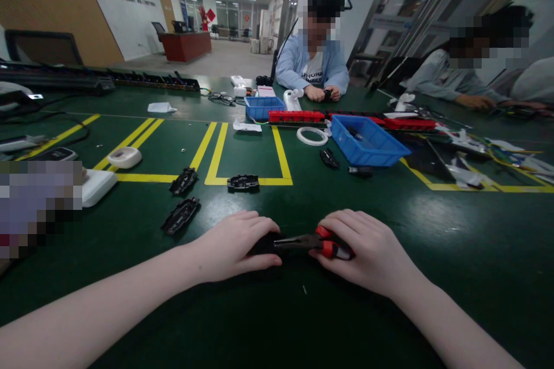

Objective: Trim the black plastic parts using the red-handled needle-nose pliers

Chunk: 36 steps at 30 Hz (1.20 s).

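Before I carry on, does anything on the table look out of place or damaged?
A small pale sliver lies loose on the green table, lower in the picture than the pliers in the right hand. It looks like a stray scrap; I see no clear damage.

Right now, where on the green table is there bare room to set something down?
Bare green table lies right of the right hand, nearer than the large blue bin; a smaller patch sits inside the yellow tape outline, beyond the black part on its near edge. Crowded: the far right, among wires and scraps.
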Available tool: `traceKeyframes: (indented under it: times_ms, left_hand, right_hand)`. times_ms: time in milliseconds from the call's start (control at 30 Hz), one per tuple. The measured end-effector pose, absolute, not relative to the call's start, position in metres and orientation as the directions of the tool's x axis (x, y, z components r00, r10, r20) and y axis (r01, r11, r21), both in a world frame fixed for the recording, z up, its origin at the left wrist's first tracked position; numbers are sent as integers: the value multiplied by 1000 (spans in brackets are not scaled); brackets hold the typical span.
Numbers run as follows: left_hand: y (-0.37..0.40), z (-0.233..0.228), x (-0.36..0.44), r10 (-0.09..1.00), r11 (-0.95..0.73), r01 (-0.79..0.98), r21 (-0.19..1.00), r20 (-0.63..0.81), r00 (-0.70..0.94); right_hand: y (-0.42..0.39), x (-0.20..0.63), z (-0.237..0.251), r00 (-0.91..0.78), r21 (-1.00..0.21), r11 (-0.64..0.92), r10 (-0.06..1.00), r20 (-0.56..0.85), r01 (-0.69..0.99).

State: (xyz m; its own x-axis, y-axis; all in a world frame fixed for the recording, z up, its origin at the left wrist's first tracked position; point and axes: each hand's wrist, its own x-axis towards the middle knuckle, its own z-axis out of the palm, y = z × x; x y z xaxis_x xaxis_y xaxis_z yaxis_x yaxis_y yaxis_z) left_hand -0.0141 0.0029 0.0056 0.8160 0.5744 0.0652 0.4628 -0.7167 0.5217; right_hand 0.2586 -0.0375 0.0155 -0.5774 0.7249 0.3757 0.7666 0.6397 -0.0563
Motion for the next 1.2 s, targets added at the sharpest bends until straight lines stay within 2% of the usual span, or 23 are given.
traceKeyframes:
  times_ms: [233, 500, 1200]
  left_hand:
    - [3, 6, -14, 576, -709, 467, 529, 53, 816]
    - [3, 9, -14, 572, -707, 461, 537, 50, 819]
    - [2, 5, -14, 594, -708, 483, 516, 66, 801]
  right_hand:
    - [-40, 256, 17, -570, -78, 640, 728, 381, 765]
    - [-44, 251, 23, -543, -117, 594, 786, 294, 796]
    - [-41, 253, 21, -554, -80, 593, 785, 278, 801]
